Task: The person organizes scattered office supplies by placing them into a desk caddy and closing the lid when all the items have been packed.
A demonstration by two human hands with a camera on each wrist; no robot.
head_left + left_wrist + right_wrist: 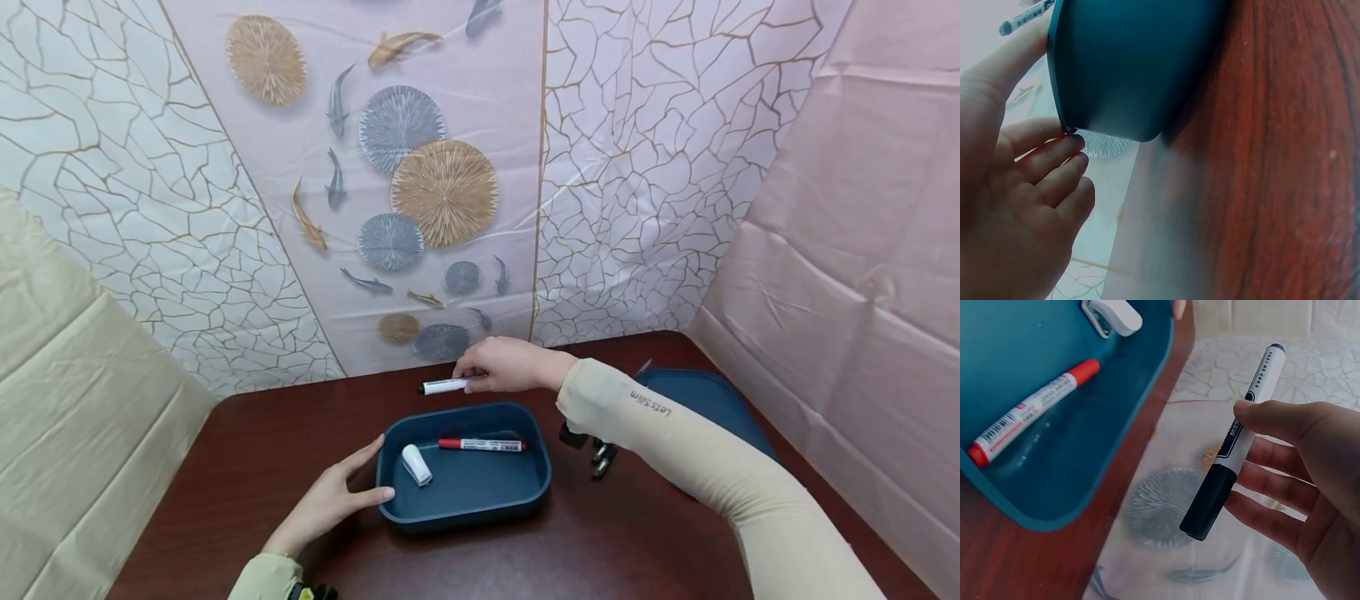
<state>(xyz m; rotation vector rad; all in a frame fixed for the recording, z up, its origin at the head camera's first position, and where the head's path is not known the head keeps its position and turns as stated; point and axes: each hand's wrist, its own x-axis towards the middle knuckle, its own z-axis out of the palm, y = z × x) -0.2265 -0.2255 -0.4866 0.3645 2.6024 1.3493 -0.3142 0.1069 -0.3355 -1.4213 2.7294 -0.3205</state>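
A dark blue rectangular tray point(465, 523) sits on the table. At its left end my left hand point(330, 496) holds the rim, thumb over the near part and fingers at the far corner. Above and behind the tray's far edge, my right hand point(513, 365) pinches a white marker with a black cap point(1235, 447) between thumb and fingers. Inside the tray lie a red-capped marker point(482, 445) and a small white rounded object with a metal part point(416, 465).
Several small black and metallic things point(600, 454) lie right of the tray, partly hidden under the right sleeve. Behind that forearm is another flat blue tray or lid point(693, 392). Patterned cloth point(637, 167) hangs along the table's back and sides.
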